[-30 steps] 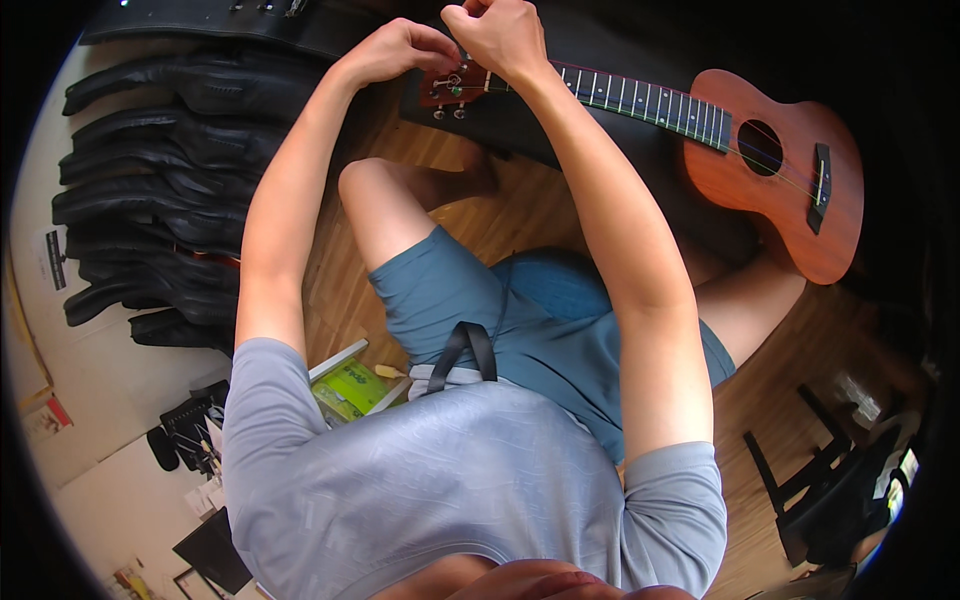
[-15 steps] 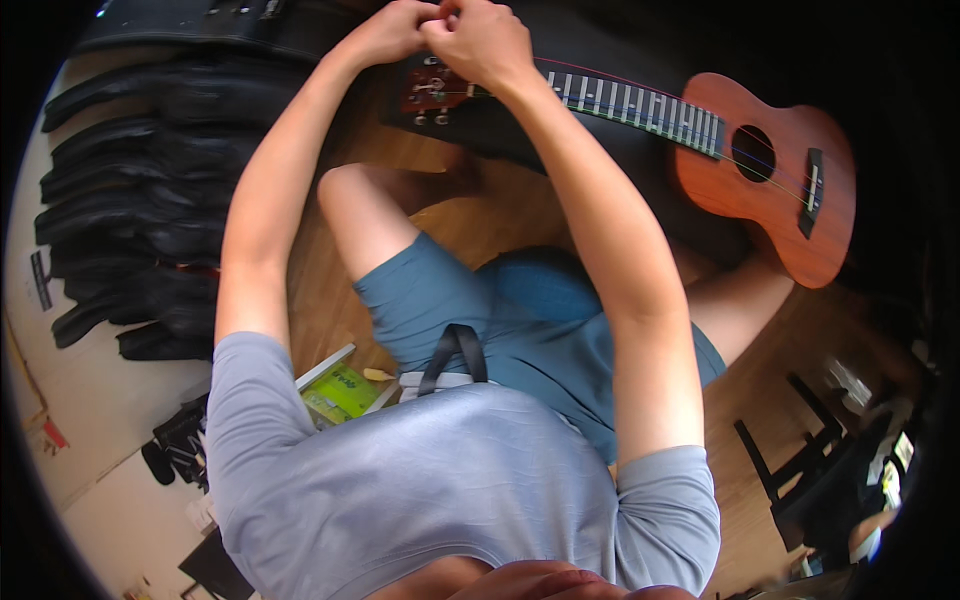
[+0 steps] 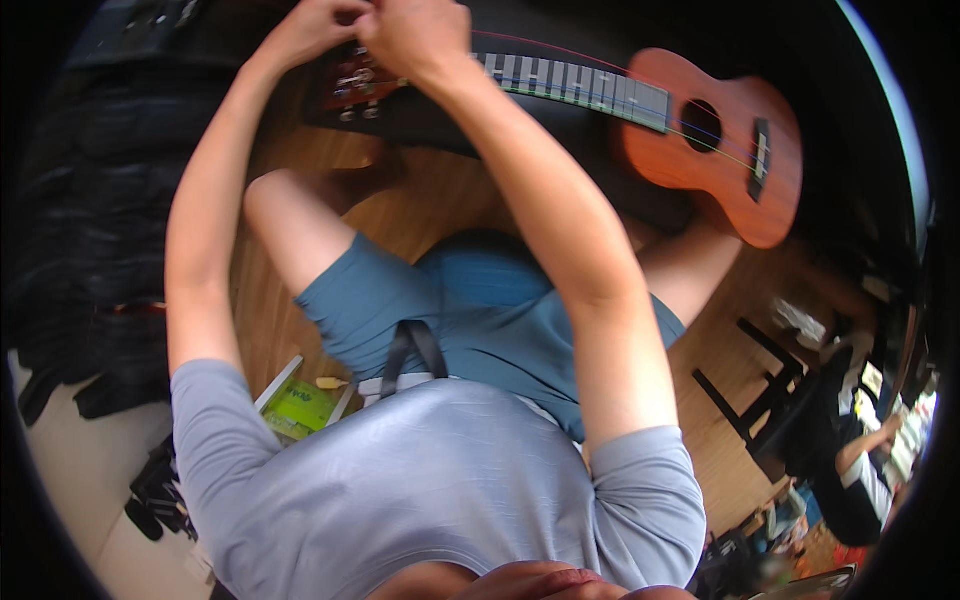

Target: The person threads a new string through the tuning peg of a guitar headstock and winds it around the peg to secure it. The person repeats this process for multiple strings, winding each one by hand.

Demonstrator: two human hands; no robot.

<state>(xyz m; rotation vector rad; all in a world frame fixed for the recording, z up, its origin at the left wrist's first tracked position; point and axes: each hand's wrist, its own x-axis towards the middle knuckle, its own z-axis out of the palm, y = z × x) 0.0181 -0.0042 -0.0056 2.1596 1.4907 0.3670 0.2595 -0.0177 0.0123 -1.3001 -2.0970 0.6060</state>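
A reddish-brown ukulele (image 3: 750, 200) lies across the dark padded surface (image 3: 445, 120) in front of me, its body at the right and its headstock (image 3: 355, 85) at the upper left. My left hand (image 3: 330, 22) and my right hand (image 3: 415, 35) meet just above the headstock, fingers bent and closed together. What they pinch is too small and blurred to make out. A red string arcs loosely from near my right hand over the fretboard (image 3: 570, 85); other coloured strings run along it.
Black padded bags (image 3: 90, 220) line the left. A green packet in a pale-edged tray (image 3: 300, 405) lies beside my left hip. A black chair or stand (image 3: 740, 390), a plastic bag (image 3: 798, 320), another person (image 3: 860, 455) and clutter are at the lower right.
The view has shifted, so my arms and the ukulele appear further left and higher; more of the other person at the right shows. My hands have drawn together above the headstock.
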